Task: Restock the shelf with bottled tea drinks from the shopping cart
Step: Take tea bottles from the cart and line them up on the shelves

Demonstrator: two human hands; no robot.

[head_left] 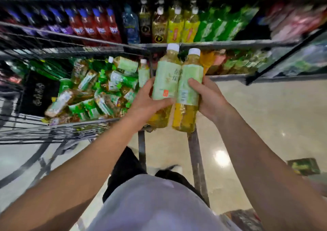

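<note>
The left hand (150, 100) holds a tea bottle (165, 82) with pale green label and white cap; its thumb lies across the lower part of the label and the other fingers go around the left side. The right hand (206, 96) holds a second tea bottle (189, 89) of the same kind, with fingers curled over the front of the label and the palm behind on the right side. The two bottles stand upright, side by side and touching, with yellow-green liquid visible under the labels. They are held just to the right of the shopping cart (62, 129), above its near right corner.

Inside the cart, to the left of the hands, many more bottled tea drinks (99, 92) lie in a heap, mostly on their sides; one stands upright at the right wall of the basket. A dark box (39, 92) with pale characters lies at the left side of the cart.

Far behind the held bottles is the shelf (221, 44). On its upper level stand a blue water bottle, dark-labelled bottles, yellow-labelled bottles (182, 27) and green bottles (217, 27). The lower level, just beyond the held bottles, has orange and green drinks, but they are blurred. On the far left, red and purple bottles (95, 23) stand in a row.

Near the bottom, the glossy floor (247, 124) reflects a light, and the person's pale shirt is seen.
</note>
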